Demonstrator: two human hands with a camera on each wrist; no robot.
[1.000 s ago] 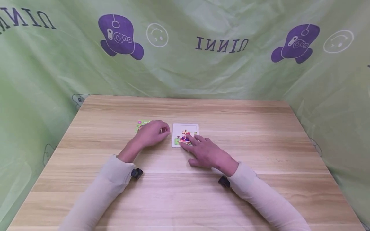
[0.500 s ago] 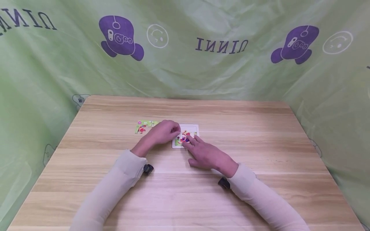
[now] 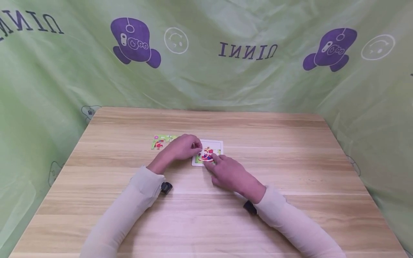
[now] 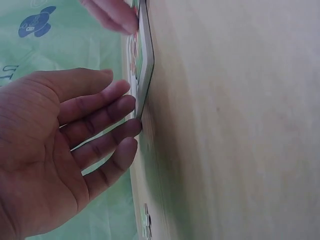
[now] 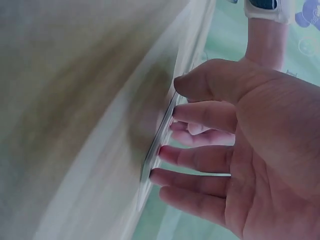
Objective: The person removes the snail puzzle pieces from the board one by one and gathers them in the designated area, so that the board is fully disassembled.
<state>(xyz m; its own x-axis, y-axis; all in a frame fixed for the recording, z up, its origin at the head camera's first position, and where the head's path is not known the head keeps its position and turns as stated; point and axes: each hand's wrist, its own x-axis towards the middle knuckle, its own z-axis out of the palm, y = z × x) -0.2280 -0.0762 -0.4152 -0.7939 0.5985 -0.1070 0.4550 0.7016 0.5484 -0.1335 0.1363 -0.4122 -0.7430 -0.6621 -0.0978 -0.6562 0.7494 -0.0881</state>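
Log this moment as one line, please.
left hand: at left edge of jigsaw tray | right hand: touching jigsaw tray | jigsaw tray: far part blank, near part pictured | other jigsaw pieces: on wooden table, left

head view downward; wrist views close; board (image 3: 215,144) shared

Your bare left hand (image 3: 182,147) hides one corner of the flat white square board (image 3: 212,144). The head view's bottom edge cuts off your pale long sleeves (image 3: 120,213).
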